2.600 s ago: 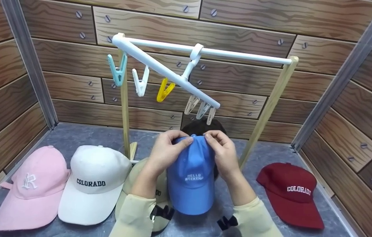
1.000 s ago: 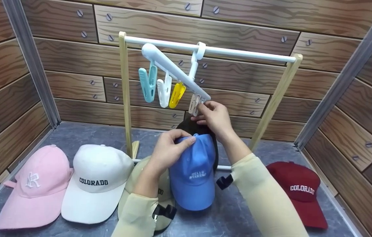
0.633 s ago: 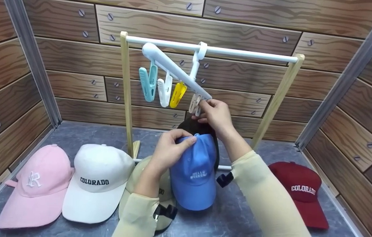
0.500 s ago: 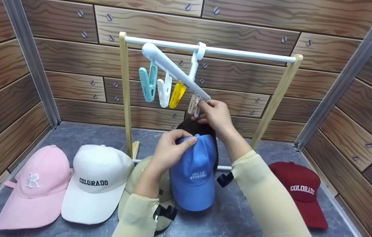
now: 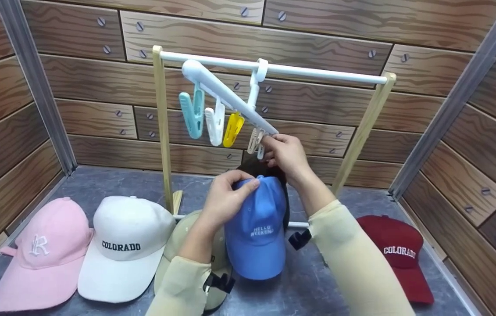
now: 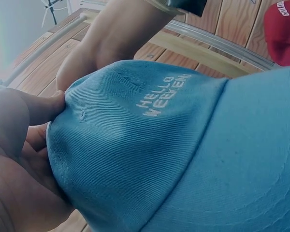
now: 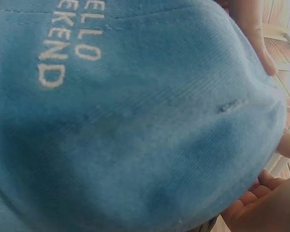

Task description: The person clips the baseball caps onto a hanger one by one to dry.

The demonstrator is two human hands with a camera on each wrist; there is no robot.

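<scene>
Centrally, the left hand (image 5: 226,195) pinches the crown of a sky-blue fabric cap (image 5: 256,215) lettered HELLO WEEKEND, held brim downward in front of a dark rounded object (image 5: 251,165). Above it, the right hand (image 5: 289,156) grips a mostly hidden small peg under the near end of a white plastic hanger bar (image 5: 226,93), just beside a beige plastic peg (image 5: 253,141). Well to the right lies a dark red cap (image 5: 399,235).

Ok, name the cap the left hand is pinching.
The blue cap lettered HELLO WEEKEND, its crown top pinched by the left hand. No other cap is blue; the pink cap, white cap and red cap lie untouched.
</scene>
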